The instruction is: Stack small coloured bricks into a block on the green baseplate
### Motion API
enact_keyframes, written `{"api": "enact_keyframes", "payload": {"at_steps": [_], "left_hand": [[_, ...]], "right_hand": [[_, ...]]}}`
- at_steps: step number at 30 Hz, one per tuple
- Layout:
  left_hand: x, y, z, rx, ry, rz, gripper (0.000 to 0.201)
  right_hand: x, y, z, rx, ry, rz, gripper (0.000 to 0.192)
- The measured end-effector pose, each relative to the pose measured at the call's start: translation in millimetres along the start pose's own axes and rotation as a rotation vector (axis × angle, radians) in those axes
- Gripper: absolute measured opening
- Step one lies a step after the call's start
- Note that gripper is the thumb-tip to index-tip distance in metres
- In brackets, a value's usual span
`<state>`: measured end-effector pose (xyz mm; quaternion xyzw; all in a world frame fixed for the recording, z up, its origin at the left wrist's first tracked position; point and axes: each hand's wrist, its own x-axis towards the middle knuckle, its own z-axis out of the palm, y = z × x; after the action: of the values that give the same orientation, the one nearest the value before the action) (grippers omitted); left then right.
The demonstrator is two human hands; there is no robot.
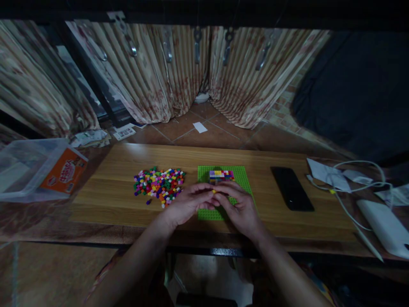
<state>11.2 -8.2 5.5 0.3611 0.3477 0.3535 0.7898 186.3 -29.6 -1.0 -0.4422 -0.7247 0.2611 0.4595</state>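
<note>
Over the green baseplate point(220, 194), both hands point(217, 204) meet, pinching a small yellow brick point(213, 192); bare board lies rightward.

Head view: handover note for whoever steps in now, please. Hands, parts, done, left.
Left hand and right hand: fingertips together over the green studded baseplate, pinching what looks like a small yellow brick.
Loose pile of small multicoloured bricks: on the wooden board, left of the baseplate.
Done: a short multicoloured brick block stands at the baseplate's far edge.
Left: most of the baseplate bare, pile large.
</note>
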Motion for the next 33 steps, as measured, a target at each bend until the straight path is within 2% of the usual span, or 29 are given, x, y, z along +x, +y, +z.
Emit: {"api": "enact_keyframes", "payload": {"at_steps": [6, 15, 20, 24, 28, 33], "left_hand": [[5.3, -7.9, 2.7, -0.043, 0.034, 0.011, 0.031], [7.1, -6.5, 5.3, -0.012, 0.077, 0.014, 0.031], [6.9, -1.2, 3.3, 0.021, 0.172, 0.016, 0.029], [8.2, 0.4, 0.9, 0.068, 0.270, 0.031, 0.022], [9.3, -0.4, -0.3, 0.124, 0.300, 0.040, 0.015], [10.1, -1.4, -0.2, 0.206, 0.317, 0.053, 0.012]], "right_hand": [[-1.6, 2.6, 0.7, -0.002, 0.011, 0.035, 0.019], [-0.7, -3.6, -2.6, -0.039, 0.017, 0.094, 0.014], [-3.0, 9.3, -11.3, -0.011, 0.141, 0.235, 0.015], [-2.1, 25.8, -22.6, -0.026, 0.251, 0.275, 0.021], [0.1, 29.5, -27.0, -0.107, 0.210, 0.232, 0.023], [3.8, 21.0, -19.9, -0.272, 0.105, 0.144, 0.020]]}}
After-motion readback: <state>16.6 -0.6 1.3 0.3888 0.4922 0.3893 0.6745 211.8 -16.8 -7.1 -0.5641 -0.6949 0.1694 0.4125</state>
